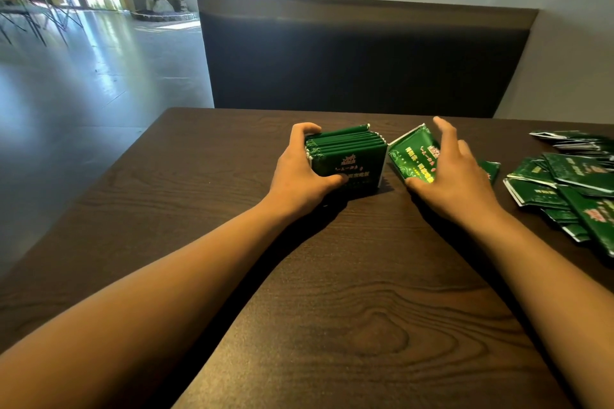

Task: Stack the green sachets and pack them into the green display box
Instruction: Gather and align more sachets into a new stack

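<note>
Green display box (pixel 349 164) at the middle of the wooden table (pixel 299 309), already holding a row of sachets (pixel 345 142) standing on edge, their top edges packed close together. Left hand (pixel 300 173) clasped around the left end of the box, fingers curled over the far corner and thumb pressed on the front face. Right hand (pixel 448 176) just right of the box, fingers spread and relaxed, hovering over a single tilted sachet (pixel 412 156) that leans just beside the box's right wall; thumb tip close to its near edge. Cannot tell if this hand really touches the sachet or only covers it; no pinch visible. Further right of the box, well apart, a loose pile of sachets (pixel 564 189) lying flat and overlapping in disorder, some reaching the table's right border. Behind the box, a dark booth backrest (pixel 365 60).

Progress, as a judgement: perhaps a good part done, box nearly filled across its visible width, but many sachets left unstacked at the right. Still to do: gathering the pile, squaring it, sliding it in
</note>
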`<state>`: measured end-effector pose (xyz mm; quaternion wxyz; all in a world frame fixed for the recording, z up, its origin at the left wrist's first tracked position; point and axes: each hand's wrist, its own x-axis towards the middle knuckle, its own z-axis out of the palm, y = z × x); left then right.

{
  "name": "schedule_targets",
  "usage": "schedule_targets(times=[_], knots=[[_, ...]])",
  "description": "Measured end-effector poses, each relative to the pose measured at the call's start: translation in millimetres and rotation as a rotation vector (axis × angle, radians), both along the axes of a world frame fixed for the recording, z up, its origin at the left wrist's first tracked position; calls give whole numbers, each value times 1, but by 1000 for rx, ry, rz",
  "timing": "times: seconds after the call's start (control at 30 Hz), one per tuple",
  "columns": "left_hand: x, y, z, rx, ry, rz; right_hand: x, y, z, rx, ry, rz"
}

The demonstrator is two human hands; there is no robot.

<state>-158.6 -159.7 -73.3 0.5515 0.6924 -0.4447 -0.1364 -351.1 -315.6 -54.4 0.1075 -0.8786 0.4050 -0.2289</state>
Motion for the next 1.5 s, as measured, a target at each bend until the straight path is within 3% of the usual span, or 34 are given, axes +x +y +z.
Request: schedule_targets(times=[0.3,0.53,0.73,0.97,1.23,1.5], knots=[[0,0,1,-4,7,-10,4,-5,4,-7,-386,-73],[1,0,0,-6,-1,-14,3,6,7,67,-663,101],[2,-1,-1,-4,-14,-23,4,9,4,22,-611,263],[2,-2,-2,-6,-16,-91,13,10,-5,-74,-251,314],[-1,-1,2,16,78,-256,13,10,-4,-51,-305,278],[-2,-3,-5,38,-50,-223,19,18,-7,-22,-330,351]])
